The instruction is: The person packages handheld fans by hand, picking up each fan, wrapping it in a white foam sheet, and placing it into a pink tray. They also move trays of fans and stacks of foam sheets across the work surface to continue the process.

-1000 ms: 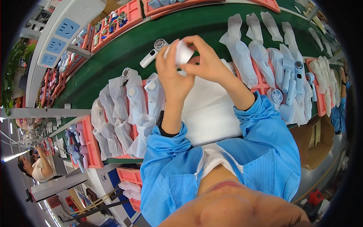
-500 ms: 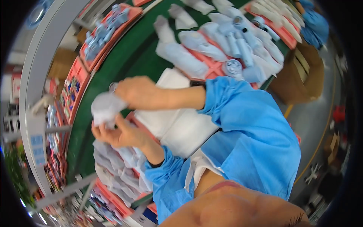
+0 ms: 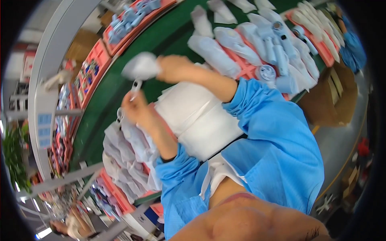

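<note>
Pouch (image 3: 140,66), white and blurred, now sits clamped in the right grip (image 3: 173,69) alone, seen from my remote post; half a second ago both grips held it. The left grip (image 3: 136,107) appears closed on a pale ring-headed device (image 3: 137,85) above the green desk (image 3: 95,122), splitting pouch and device between hands. White sheets (image 3: 213,128) lie between the forearms; wrapped devices (image 3: 125,146) crowd the left forearm.

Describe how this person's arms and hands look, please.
The left hand and right hand are bare, with no gloves, though blurred. Bright blue, wrinkled sleeves leave the forearms uncovered; a dark band edges the left one.
</note>
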The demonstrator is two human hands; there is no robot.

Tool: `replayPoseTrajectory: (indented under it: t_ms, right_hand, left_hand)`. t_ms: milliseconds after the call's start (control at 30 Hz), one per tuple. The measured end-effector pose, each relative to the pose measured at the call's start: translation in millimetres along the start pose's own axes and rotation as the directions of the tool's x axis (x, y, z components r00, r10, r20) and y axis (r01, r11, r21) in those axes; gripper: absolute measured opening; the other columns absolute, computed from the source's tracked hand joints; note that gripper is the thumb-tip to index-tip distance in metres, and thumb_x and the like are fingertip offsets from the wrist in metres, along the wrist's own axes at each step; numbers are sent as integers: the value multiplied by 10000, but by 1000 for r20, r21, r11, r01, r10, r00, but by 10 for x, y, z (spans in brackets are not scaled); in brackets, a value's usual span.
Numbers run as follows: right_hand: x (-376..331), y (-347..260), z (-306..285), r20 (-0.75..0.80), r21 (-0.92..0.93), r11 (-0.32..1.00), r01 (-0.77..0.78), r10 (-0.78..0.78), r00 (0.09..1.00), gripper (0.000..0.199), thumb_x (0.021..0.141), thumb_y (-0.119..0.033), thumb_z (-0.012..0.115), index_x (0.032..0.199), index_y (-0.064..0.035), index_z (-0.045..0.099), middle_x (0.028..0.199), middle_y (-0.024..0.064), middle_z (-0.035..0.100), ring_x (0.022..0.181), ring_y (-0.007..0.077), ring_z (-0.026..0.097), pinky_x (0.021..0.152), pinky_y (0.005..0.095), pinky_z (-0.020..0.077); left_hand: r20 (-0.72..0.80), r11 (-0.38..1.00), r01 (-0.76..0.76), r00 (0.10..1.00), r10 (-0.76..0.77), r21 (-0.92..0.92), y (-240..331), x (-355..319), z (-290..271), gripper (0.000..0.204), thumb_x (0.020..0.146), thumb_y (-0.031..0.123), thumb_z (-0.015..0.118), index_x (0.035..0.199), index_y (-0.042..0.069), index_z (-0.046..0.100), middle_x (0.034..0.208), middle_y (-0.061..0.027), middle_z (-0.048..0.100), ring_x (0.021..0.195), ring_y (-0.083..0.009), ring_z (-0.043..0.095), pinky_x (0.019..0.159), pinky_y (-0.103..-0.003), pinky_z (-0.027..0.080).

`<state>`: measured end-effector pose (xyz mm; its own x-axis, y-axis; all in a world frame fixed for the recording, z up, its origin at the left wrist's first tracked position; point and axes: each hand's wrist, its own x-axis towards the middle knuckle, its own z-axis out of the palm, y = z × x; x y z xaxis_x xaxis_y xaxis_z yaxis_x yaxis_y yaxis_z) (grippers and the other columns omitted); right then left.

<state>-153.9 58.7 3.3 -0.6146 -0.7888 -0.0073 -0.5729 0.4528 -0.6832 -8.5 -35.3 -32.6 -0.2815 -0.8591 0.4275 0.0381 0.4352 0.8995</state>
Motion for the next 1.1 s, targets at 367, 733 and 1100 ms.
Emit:
replayPoseTrajectory:
  t_ms: [367,733,1100]
  right_hand:
    - [698,-159,659,-306,-252,955,153,-229,924,457,765,-50,540,1218,-6,503,1267,181,492,1109,320,532,885,428,469]
    - [1208,181,597,0,85,986,144,-145,989,754,449,-384,794,1087,-24,613,997,198,647,914,332,630,833,357,497]
    - [-292,199,-1182,-533,246,897,367,-191,824,459,586,-153,740,983,-15,556,858,102,598,795,201,582,730,307,475]
  left_hand:
    - [637,864,-403,760,132,301,-345,-865,728,275,761,207,649,950,17,588,947,-165,596,880,-330,577,751,-392,460]
    - [620,889,-307,784,33,341,-333,-952,850,166,730,137,670,852,33,626,841,-143,601,835,-322,573,708,-399,456]
    - [611,852,-438,769,190,287,-70,-863,861,153,683,140,726,791,70,643,809,-107,584,780,-287,575,657,-389,456]
